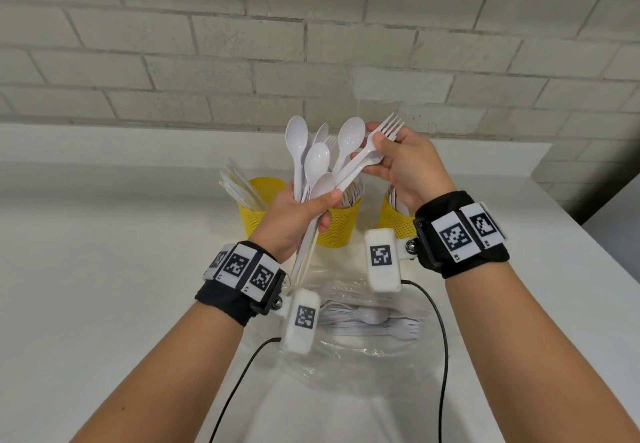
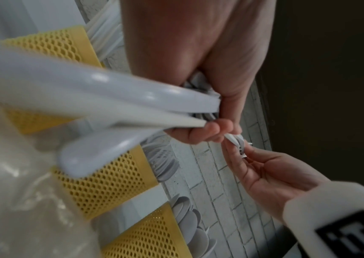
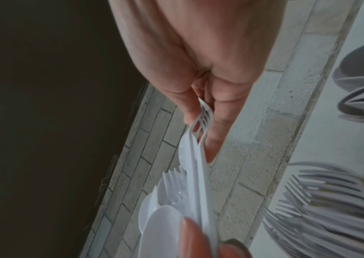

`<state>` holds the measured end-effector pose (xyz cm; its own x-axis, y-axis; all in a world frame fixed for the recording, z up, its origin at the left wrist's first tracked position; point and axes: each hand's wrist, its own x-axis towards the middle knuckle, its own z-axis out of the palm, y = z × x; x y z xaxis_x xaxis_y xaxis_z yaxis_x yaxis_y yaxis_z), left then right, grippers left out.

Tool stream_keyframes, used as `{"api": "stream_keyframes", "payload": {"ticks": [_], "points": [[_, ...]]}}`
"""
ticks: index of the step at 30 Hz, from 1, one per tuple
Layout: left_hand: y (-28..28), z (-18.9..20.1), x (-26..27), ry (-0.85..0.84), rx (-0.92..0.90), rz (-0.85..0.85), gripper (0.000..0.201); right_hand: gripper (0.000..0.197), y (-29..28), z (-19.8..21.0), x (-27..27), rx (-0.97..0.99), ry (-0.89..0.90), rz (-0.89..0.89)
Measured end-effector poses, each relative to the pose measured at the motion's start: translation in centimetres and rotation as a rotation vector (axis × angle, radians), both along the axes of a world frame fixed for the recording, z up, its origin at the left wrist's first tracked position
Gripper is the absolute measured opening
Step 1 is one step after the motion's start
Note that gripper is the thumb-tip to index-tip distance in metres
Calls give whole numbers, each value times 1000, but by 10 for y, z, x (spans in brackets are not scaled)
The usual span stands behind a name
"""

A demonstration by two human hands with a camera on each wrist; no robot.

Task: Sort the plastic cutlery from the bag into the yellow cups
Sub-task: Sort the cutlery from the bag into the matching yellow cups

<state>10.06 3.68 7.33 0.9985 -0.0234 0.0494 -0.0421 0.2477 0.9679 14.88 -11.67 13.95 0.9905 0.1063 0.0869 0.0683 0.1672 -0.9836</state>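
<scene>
My left hand grips a bunch of white plastic spoons and forks by the handles, held up above the yellow cups. My right hand pinches one white fork near its tines; the fork's handle still lies in the bunch. In the right wrist view the fork sits between thumb and fingers. Three yellow mesh cups stand behind: the left cup holds knives, the middle cup forks, the right cup spoons. The clear plastic bag lies near me with cutlery in it.
The white counter runs to a grey brick wall behind the cups. Its right edge drops off beside my right arm. Black cables trail from the wrist cameras over the bag.
</scene>
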Motion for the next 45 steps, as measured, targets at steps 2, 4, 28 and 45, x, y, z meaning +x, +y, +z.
{"api": "stream_keyframes", "payload": {"ticks": [2,4,28,45], "points": [[1,-1,0,-11,-1,-1,29,20,0,1,1,-11,-16,15],[2,-3,0,-9,-12,5,25,20,-1,2,1,-36,-30,42],[24,-1,0,-30,37,107,5,41,31,-54,40,-1083,-373,53],[12,-1,-1,-2,9,-39,7,68,24,-20,11,-209,-104,156]]}}
